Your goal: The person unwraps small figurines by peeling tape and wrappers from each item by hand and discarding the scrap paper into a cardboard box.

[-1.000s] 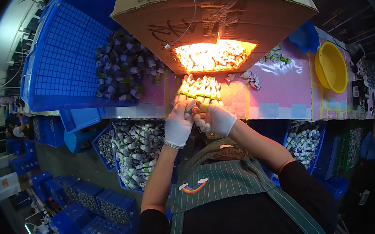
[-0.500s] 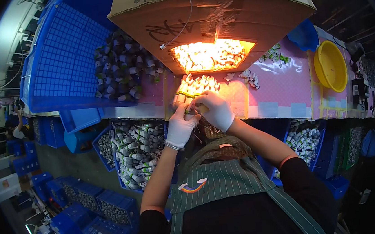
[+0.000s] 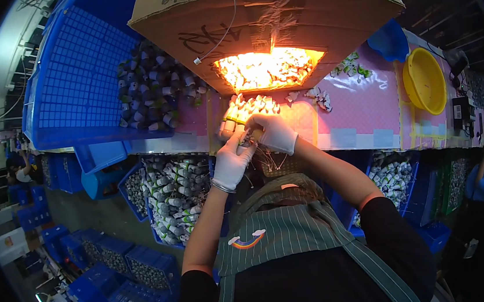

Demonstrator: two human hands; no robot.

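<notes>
Head view: white-gloved left hand (image 3: pixel 230 168) and white-gloved right hand (image 3: pixel 276 134), fingers gathered at the near edge of white, green-banded cylinders (image 3: pixel 240 114) before a glowing brown cardboard box (image 3: pixel 305 18). Right hand newly raised, masking the contact; what is pinched, I cannot tell.

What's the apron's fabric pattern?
The apron is green with thin pale stripes, shown in the head view.

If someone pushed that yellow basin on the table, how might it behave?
The yellow basin looks like moulded plastic, so it would probably feel light and hold its shape. Its smooth look suggests it may slide readily. With that rounded rim, it might roll if stood on edge.
</notes>
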